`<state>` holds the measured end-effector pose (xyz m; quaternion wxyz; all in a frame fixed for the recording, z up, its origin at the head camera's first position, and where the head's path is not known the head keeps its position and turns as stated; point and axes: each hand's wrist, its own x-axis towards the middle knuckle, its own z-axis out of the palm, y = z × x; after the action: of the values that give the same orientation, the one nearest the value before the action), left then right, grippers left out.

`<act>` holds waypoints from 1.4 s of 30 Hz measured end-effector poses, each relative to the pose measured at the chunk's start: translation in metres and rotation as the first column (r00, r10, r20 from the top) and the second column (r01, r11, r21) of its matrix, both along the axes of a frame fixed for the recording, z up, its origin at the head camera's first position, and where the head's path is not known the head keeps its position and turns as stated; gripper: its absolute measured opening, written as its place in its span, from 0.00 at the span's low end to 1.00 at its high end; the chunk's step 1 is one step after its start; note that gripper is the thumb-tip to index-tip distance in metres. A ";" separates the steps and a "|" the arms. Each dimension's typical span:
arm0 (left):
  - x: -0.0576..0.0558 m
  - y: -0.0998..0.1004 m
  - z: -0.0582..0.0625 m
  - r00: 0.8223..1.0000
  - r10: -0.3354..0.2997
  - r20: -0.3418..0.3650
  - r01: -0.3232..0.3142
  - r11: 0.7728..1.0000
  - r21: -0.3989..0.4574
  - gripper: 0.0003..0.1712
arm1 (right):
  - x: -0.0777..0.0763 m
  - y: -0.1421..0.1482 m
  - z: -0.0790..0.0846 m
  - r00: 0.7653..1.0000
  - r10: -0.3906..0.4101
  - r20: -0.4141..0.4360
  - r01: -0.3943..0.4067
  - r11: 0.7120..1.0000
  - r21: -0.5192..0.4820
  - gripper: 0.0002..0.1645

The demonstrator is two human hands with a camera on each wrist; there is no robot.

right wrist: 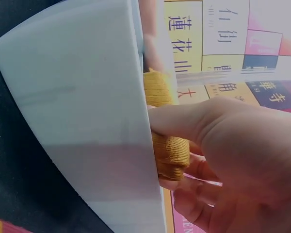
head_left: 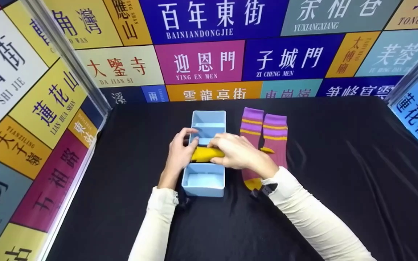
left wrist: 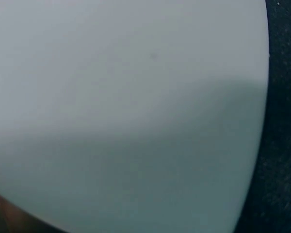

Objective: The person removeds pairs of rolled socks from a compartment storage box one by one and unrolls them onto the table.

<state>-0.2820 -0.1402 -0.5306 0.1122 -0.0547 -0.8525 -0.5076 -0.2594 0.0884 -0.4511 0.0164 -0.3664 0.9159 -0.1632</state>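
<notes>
We've got the yellow bundle (head_left: 203,154) crosswise over the mid part of the light blue box (head_left: 205,191), showing at the rim in the R wrist view; how deep it sits, we can't tell. Our R hand (head_left: 236,150) pinches it, thumb one side, fingers the other. Our L hand (head_left: 180,152) is at the box's L rim, thumb by the bundle's L end; whether it's clamped on the fabric we can't tell, b/c the L wrist cam shows no clear grip.

Best way, IMO: pinch just firmly enough that the knit doesn't unroll, square the bundle to the walls, then press evenly on both ends; pushing one end only would prob. tip it up. L fingers can guide that end past the rim & steady the box, since it may slide on the black cloth (head_left: 238,224). The striped socks (head_left: 250,136) lie just right of the box, partly hidden by our R hand; a slightly higher R wrist avoids dragging 'em.
</notes>
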 end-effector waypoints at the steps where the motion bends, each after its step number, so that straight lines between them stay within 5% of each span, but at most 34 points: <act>1: 0.000 0.000 -0.001 1.000 -0.002 0.001 0.002 1.000 0.002 0.16 | 0.001 0.002 -0.001 1.000 -0.002 0.002 0.002 1.000 -0.015 0.22; 16: 0.000 0.001 0.001 1.000 -0.006 0.030 0.006 1.000 0.028 0.14 | 0.004 0.022 0.006 1.000 0.030 -0.001 -0.029 0.952 -0.305 0.24; 28: 0.000 0.001 0.001 1.000 0.003 0.004 -0.002 1.000 -0.005 0.14 | 0.010 0.044 0.004 0.999 0.006 0.041 0.006 0.957 -0.290 0.24; 42: 0.000 0.000 -0.001 1.000 0.023 0.016 -0.023 1.000 -0.012 0.13 | 0.011 0.085 -0.003 0.989 0.015 0.150 0.047 0.913 -0.405 0.22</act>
<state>-0.2821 -0.1401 -0.5313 0.1109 -0.0413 -0.8569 -0.5017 -0.2487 0.1739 -0.4543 0.0072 -0.3409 0.8608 -0.3777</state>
